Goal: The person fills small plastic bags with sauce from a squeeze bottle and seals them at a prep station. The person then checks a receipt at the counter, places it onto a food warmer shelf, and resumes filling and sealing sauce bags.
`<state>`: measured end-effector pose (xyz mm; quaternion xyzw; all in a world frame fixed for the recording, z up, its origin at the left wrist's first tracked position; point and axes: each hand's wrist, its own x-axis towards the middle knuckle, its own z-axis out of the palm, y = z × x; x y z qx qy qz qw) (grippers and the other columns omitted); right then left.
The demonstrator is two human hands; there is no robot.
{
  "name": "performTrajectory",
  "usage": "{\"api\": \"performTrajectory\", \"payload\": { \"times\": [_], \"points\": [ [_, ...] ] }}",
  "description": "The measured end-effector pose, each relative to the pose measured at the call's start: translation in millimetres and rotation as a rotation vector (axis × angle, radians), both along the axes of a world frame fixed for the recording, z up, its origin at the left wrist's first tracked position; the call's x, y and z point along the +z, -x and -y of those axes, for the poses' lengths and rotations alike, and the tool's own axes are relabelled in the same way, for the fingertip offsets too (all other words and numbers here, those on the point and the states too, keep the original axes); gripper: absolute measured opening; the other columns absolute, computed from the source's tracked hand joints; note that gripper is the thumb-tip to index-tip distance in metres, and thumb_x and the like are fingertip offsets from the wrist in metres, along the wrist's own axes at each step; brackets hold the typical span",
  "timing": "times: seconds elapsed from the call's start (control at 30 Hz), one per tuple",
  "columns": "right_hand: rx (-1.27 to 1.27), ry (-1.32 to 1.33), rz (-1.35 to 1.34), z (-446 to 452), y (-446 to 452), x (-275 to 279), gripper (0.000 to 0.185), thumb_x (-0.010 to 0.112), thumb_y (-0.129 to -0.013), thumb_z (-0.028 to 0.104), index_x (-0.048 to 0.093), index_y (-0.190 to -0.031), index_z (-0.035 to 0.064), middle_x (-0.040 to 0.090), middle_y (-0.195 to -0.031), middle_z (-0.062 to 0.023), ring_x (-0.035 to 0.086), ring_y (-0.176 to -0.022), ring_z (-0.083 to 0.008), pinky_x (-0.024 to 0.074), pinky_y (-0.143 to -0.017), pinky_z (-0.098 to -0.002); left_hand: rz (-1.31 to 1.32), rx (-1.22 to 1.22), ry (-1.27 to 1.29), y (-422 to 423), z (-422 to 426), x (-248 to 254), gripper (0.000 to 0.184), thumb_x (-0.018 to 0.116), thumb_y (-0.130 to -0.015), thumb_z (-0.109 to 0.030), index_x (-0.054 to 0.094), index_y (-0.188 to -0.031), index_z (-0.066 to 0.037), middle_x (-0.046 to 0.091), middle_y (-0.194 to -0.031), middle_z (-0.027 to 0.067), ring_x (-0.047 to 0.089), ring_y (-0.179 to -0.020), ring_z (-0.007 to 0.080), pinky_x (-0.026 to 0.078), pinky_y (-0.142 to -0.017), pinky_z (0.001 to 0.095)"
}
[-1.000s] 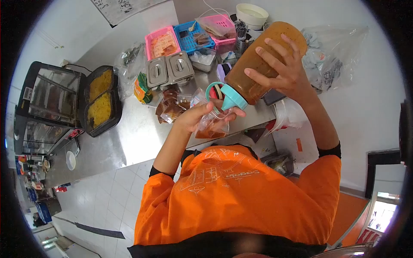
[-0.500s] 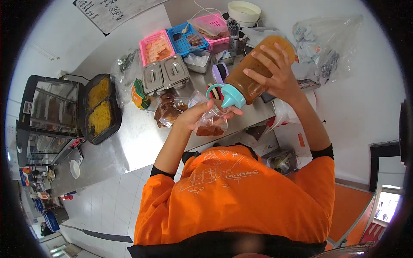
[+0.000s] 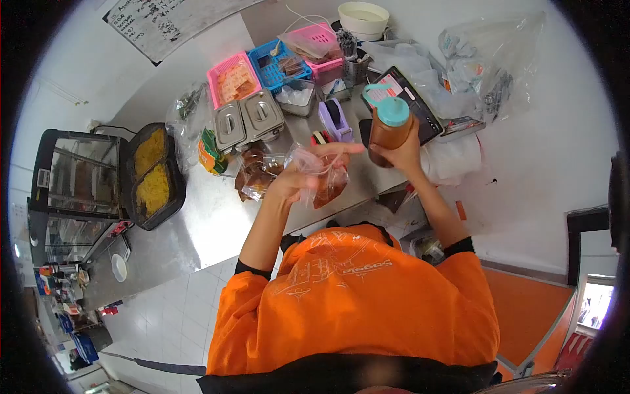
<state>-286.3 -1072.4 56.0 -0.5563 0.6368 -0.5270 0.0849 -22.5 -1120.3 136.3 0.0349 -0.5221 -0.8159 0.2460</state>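
Bottle (image 3: 388,136) has swung from tilted, spout down at the plastic bag (image 3: 333,187), to roughly upright, teal cap (image 3: 394,111) on top, now apart from the bag; right hand (image 3: 405,152) wraps it, fingers closed to bottle width, thumb across the near side, the rest mostly hidden; upright hold presumably keeps the brown contents off the spout; left hand (image 3: 298,177) has the bag near its top by the desk (image 3: 220,226) edge, likely so the reddish-brown fill settles low; left fingers part-curled, index extended, exact pinch blurred.
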Motion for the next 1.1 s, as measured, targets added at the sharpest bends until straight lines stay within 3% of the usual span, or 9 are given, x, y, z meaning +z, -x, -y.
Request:
{"api": "performTrajectory", "payload": {
  "times": [0.2,0.27,0.4,0.47,0.5,0.6,0.73,0.87,1.1],
  "points": [
    [-0.212,-0.005,0.223,1.7,-23.8,-107.0,0.106,0.090,-0.057,0.022,0.024,-0.137,0.0043,0.042,-0.131,-0.0205,0.044,-0.123,-0.0353,0.0367,-0.101,-0.0454,0.103,0.278,-0.085,-9.7,0.2,32.7,0.096,0.072,-0.062,-0.039,0.039,-0.138,0.009,0.051,-0.097,0.0004,0.049,-0.082,0.0064,0.041,-0.067,0.0175],
    [-0.237,0.026,0.190,5.8,-34.6,-122.6,0.107,0.090,-0.058,0.023,0.021,-0.137,0.0036,0.039,-0.133,-0.0213,0.042,-0.125,-0.0364,0.0347,-0.102,-0.0464,0.051,0.336,0.027,-12.3,2.3,38.0,0.084,0.059,-0.067,-0.029,0.037,-0.140,0.008,0.053,-0.106,0.0001,0.049,-0.077,0.0060,0.041,-0.063,0.0178],
    [-0.373,0.133,-0.054,2.7,-44.1,-123.4,0.105,0.087,-0.065,0.028,0.017,-0.139,0.0029,0.036,-0.134,-0.0209,0.041,-0.122,-0.0363,0.0330,-0.102,-0.0455,0.212,0.433,0.191,-19.9,5.6,41.7,0.070,0.051,-0.079,-0.037,0.047,-0.136,0.003,0.055,-0.120,0.0061,0.052,-0.100,0.0156,0.042,-0.087,0.0257],
    [-0.518,0.297,-0.212,-5.8,-49.1,-95.9,0.086,0.081,-0.073,0.029,0.029,-0.136,0.0032,0.041,-0.129,-0.0179,0.044,-0.117,-0.0347,0.0349,-0.100,-0.0427,0.294,0.459,0.344,-21.4,5.8,41.3,0.065,0.049,-0.081,-0.037,0.051,-0.133,0.002,0.056,-0.123,0.0080,0.052,-0.104,0.0163,0.042,-0.089,0.0268],
    [-0.374,0.312,-0.160,-10.7,-55.3,-73.8,0.078,0.079,-0.076,0.028,0.034,-0.133,0.0023,0.044,-0.128,-0.0168,0.044,-0.118,-0.0331,0.0345,-0.101,-0.0424,0.333,0.476,0.421,-22.6,7.3,42.1,0.063,0.048,-0.082,-0.037,0.053,-0.131,0.002,0.056,-0.124,0.0089,0.052,-0.106,0.0167,0.042,-0.090,0.0274],
    [0.158,0.212,0.079,-24.2,-80.8,-10.9,0.057,0.075,-0.080,0.025,0.048,-0.124,0.0007,0.052,-0.122,-0.0130,0.048,-0.117,-0.0272,0.0364,-0.100,-0.0394,0.420,0.399,0.662,-29.1,11.2,40.5,0.056,0.051,-0.085,-0.036,0.056,-0.128,-0.001,0.051,-0.085,0.0016,0.047,-0.076,0.0114,0.038,-0.069,0.0234],
    [0.717,0.037,0.426,-19.7,-114.5,48.3,0.040,0.074,-0.081,0.020,0.059,-0.114,0.0015,0.063,-0.112,-0.0106,0.059,-0.104,-0.0174,0.0451,-0.087,-0.0315,0.380,0.454,0.619,-38.2,7.0,20.5,0.027,0.061,-0.084,-0.012,0.065,-0.108,0.000,0.062,-0.093,0.0046,0.057,-0.085,0.0110,0.044,-0.076,0.0231],
    [0.510,0.074,0.226,-21.8,-127.7,53.1,0.016,0.070,-0.085,0.017,0.070,-0.091,0.0024,0.071,-0.084,-0.0085,0.066,-0.075,-0.0159,0.0494,-0.072,-0.0278,0.531,0.696,0.472,-53.0,-12.6,16.9,0.014,0.067,-0.086,-0.009,0.068,-0.098,-0.001,0.068,-0.087,0.0021,0.059,-0.075,0.0073,0.045,-0.071,0.0210],
    [0.308,0.222,0.056,-76.7,-154.8,75.5,0.017,0.069,-0.084,0.015,0.068,-0.096,0.0035,0.067,-0.080,-0.0103,0.065,-0.071,-0.0201,0.0492,-0.066,-0.0289,0.551,0.726,0.597,-87.9,-53.4,14.3,0.015,0.069,-0.086,-0.013,0.069,-0.098,-0.004,0.068,-0.090,0.0012,0.056,-0.079,0.0068,0.042,-0.070,0.0218]
  ]
}}
